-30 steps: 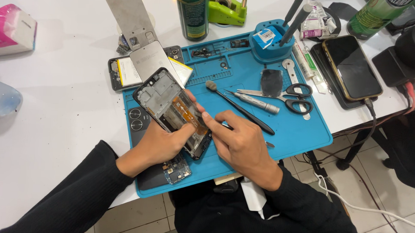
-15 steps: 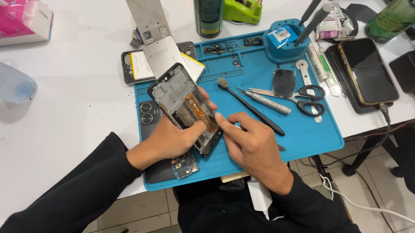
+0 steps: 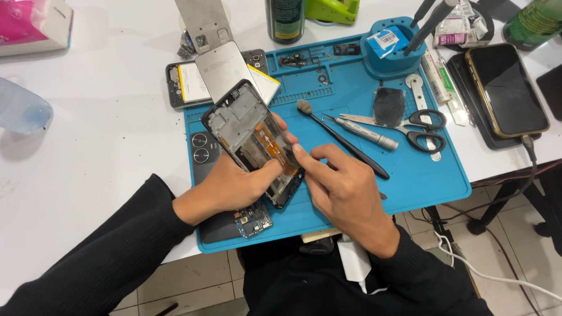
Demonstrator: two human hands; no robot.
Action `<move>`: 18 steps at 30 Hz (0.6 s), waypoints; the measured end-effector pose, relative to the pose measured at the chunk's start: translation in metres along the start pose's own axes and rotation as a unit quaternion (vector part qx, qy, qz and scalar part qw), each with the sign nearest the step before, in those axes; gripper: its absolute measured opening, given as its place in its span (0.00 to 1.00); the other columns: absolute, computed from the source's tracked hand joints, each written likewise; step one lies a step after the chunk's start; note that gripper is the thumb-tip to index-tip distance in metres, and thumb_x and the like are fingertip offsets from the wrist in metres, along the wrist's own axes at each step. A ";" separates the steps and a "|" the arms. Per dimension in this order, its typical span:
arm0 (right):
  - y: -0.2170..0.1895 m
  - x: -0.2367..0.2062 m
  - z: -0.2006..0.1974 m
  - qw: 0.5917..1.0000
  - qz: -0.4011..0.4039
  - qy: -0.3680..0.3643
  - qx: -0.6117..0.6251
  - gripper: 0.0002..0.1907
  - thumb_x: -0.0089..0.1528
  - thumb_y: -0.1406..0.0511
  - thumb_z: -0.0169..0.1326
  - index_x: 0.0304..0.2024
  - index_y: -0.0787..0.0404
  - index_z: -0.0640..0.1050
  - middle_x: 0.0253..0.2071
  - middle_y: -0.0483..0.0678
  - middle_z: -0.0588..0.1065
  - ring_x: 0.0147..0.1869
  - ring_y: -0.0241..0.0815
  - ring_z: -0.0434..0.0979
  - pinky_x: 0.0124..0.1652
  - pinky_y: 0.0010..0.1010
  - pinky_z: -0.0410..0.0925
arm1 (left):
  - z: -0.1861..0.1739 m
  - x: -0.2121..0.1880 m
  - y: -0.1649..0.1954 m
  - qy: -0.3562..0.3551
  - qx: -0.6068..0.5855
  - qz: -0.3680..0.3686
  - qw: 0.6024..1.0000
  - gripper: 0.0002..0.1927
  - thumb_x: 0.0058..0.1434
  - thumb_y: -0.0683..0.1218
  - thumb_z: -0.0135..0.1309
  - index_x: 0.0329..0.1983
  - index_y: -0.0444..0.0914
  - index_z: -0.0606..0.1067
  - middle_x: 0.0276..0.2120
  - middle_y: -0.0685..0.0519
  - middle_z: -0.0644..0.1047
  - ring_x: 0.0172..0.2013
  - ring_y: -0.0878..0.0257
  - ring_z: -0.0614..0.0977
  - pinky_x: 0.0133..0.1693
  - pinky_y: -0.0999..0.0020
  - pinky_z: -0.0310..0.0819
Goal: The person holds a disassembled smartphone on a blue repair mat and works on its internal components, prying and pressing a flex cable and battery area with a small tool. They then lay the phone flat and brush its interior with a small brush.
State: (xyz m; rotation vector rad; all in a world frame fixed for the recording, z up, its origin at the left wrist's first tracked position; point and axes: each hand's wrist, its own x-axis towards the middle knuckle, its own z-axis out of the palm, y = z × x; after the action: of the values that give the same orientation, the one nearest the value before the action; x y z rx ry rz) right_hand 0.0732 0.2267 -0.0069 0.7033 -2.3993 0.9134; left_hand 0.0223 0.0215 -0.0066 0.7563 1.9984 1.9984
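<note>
My left hand (image 3: 232,184) grips an opened phone frame (image 3: 244,121) from below and tilts it above the blue work mat (image 3: 419,177). The frame shows grey metal inside and an orange flex cable (image 3: 274,145). My right hand (image 3: 340,186) rests at the frame's lower right edge, with its fingertips pressed on the orange cable. A small circuit board (image 3: 253,221) and a dark back cover (image 3: 204,154) with round camera rings lie on the mat under my left hand.
On the mat lie a black brush (image 3: 342,136), a silver screwdriver (image 3: 367,131), scissors (image 3: 424,129) and a blue tool holder (image 3: 390,46). A dark phone (image 3: 505,89) lies at right, a second open phone (image 3: 186,84) at back, a pink packet (image 3: 25,20) far left.
The view has shifted slightly. Both hands stay on the phone frame; my right fingers have shifted a little along the orange cable.
</note>
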 end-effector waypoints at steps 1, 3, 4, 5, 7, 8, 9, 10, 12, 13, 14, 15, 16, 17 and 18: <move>0.000 0.000 0.000 1.000 0.000 0.001 -0.003 0.24 0.58 0.75 0.61 0.57 0.59 0.78 0.39 0.48 0.75 0.28 0.41 0.73 0.30 0.32 0.68 | -0.001 0.000 0.000 0.003 0.001 -0.006 1.000 0.20 0.63 0.35 0.50 0.58 0.35 0.65 0.49 0.49 0.77 0.53 0.64 0.81 0.54 0.65 0.81; -0.002 -0.001 -0.001 1.000 0.002 0.002 -0.008 0.24 0.58 0.75 0.61 0.57 0.58 0.78 0.39 0.48 0.76 0.28 0.40 0.73 0.29 0.32 0.68 | -0.001 0.001 0.000 0.006 0.000 -0.020 1.000 0.20 0.62 0.35 0.51 0.58 0.35 0.65 0.49 0.49 0.77 0.52 0.64 0.81 0.53 0.65 0.81; -0.002 -0.001 0.000 1.000 0.000 0.003 -0.009 0.24 0.58 0.75 0.61 0.57 0.59 0.79 0.39 0.48 0.76 0.28 0.41 0.73 0.29 0.32 0.68 | -0.001 0.001 0.000 0.008 0.003 -0.020 1.000 0.20 0.63 0.35 0.51 0.58 0.35 0.65 0.49 0.49 0.77 0.52 0.64 0.81 0.53 0.65 0.82; -0.001 0.000 0.001 1.000 -0.001 0.004 -0.009 0.24 0.58 0.75 0.61 0.57 0.59 0.79 0.39 0.48 0.76 0.28 0.41 0.73 0.30 0.32 0.68 | 0.000 0.001 0.000 0.009 0.006 -0.021 1.000 0.20 0.63 0.36 0.51 0.58 0.35 0.65 0.49 0.49 0.77 0.52 0.64 0.81 0.53 0.65 0.82; -0.001 0.001 0.001 1.000 -0.004 0.006 -0.008 0.24 0.58 0.75 0.61 0.57 0.59 0.79 0.39 0.48 0.75 0.29 0.42 0.73 0.30 0.32 0.68 | 0.000 0.000 -0.001 0.005 0.003 -0.016 1.000 0.21 0.63 0.35 0.51 0.59 0.35 0.64 0.50 0.49 0.77 0.53 0.63 0.81 0.54 0.65 0.81; -0.001 0.001 0.001 1.000 -0.006 0.007 -0.008 0.24 0.58 0.75 0.61 0.58 0.60 0.79 0.39 0.49 0.75 0.29 0.42 0.73 0.30 0.32 0.68 | 0.000 0.000 -0.001 -0.001 -0.002 -0.010 1.000 0.21 0.62 0.35 0.50 0.59 0.35 0.64 0.51 0.49 0.77 0.54 0.63 0.81 0.55 0.65 0.81; -0.001 0.001 0.001 1.000 -0.010 0.010 -0.008 0.24 0.58 0.75 0.61 0.58 0.60 0.78 0.40 0.49 0.75 0.30 0.42 0.73 0.30 0.32 0.68 | -0.001 0.000 -0.001 -0.005 -0.007 -0.001 1.000 0.22 0.62 0.35 0.49 0.60 0.35 0.64 0.51 0.49 0.76 0.54 0.63 0.80 0.56 0.65 0.80; -0.001 0.000 0.001 1.000 0.001 0.009 -0.008 0.23 0.58 0.75 0.61 0.56 0.59 0.79 0.39 0.48 0.76 0.28 0.41 0.73 0.29 0.32 0.68 | -0.001 0.000 -0.002 -0.003 -0.009 -0.013 1.000 0.22 0.62 0.35 0.49 0.60 0.35 0.64 0.51 0.49 0.76 0.53 0.63 0.80 0.55 0.65 0.81; -0.003 -0.001 0.000 1.000 0.021 0.006 -0.009 0.22 0.57 0.74 0.62 0.54 0.57 0.80 0.37 0.47 0.76 0.26 0.40 0.72 0.27 0.32 0.67 | -0.002 0.000 -0.002 0.003 -0.015 -0.035 0.999 0.21 0.62 0.35 0.50 0.58 0.35 0.64 0.50 0.49 0.77 0.52 0.63 0.81 0.53 0.65 0.82; -0.003 -0.001 0.001 1.000 0.013 0.008 -0.009 0.22 0.57 0.75 0.62 0.54 0.58 0.80 0.38 0.47 0.76 0.26 0.40 0.72 0.28 0.32 0.67 | -0.003 0.000 -0.002 0.003 -0.009 -0.030 1.000 0.21 0.62 0.35 0.50 0.59 0.35 0.64 0.50 0.49 0.77 0.52 0.63 0.81 0.53 0.65 0.81; -0.004 -0.001 0.001 1.000 0.007 0.009 -0.008 0.22 0.57 0.75 0.62 0.54 0.58 0.80 0.38 0.47 0.76 0.27 0.41 0.73 0.29 0.32 0.67 | -0.003 -0.001 -0.002 0.002 -0.004 -0.026 1.000 0.21 0.62 0.35 0.50 0.59 0.35 0.64 0.50 0.49 0.77 0.52 0.63 0.81 0.54 0.65 0.81; -0.004 0.000 0.001 1.000 0.003 0.011 -0.008 0.22 0.57 0.75 0.61 0.54 0.59 0.80 0.38 0.48 0.76 0.28 0.41 0.73 0.29 0.32 0.67 | -0.003 -0.001 -0.002 0.000 0.000 -0.022 1.000 0.21 0.62 0.35 0.50 0.59 0.35 0.64 0.50 0.49 0.77 0.53 0.63 0.81 0.54 0.65 0.81; -0.004 0.001 0.002 1.000 -0.001 0.011 -0.007 0.22 0.58 0.75 0.61 0.55 0.59 0.80 0.39 0.48 0.76 0.28 0.41 0.73 0.30 0.32 0.68 | -0.003 -0.001 -0.002 -0.001 -0.005 -0.021 1.000 0.22 0.62 0.35 0.50 0.59 0.35 0.64 0.50 0.49 0.77 0.53 0.63 0.81 0.54 0.65 0.81; -0.003 0.002 0.002 1.000 -0.005 0.011 -0.006 0.22 0.58 0.75 0.61 0.56 0.60 0.80 0.39 0.48 0.76 0.29 0.42 0.73 0.30 0.32 0.68 | -0.003 -0.001 -0.002 -0.003 -0.011 -0.020 1.000 0.22 0.62 0.35 0.49 0.60 0.35 0.64 0.51 0.49 0.76 0.53 0.64 0.80 0.55 0.65 0.81; -0.003 0.002 0.003 1.000 -0.008 0.012 -0.005 0.23 0.58 0.75 0.61 0.56 0.61 0.80 0.39 0.49 0.75 0.30 0.42 0.74 0.31 0.32 0.68 | -0.002 -0.002 -0.002 -0.004 -0.016 -0.019 1.000 0.22 0.62 0.35 0.49 0.60 0.35 0.64 0.51 0.49 0.76 0.54 0.64 0.80 0.55 0.65 0.81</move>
State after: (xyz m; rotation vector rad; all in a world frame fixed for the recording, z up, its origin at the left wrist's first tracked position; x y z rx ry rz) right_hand 0.0729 0.2223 -0.0061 0.7042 -2.3725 0.8968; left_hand 0.0222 0.0189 -0.0088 0.7128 1.9562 1.9983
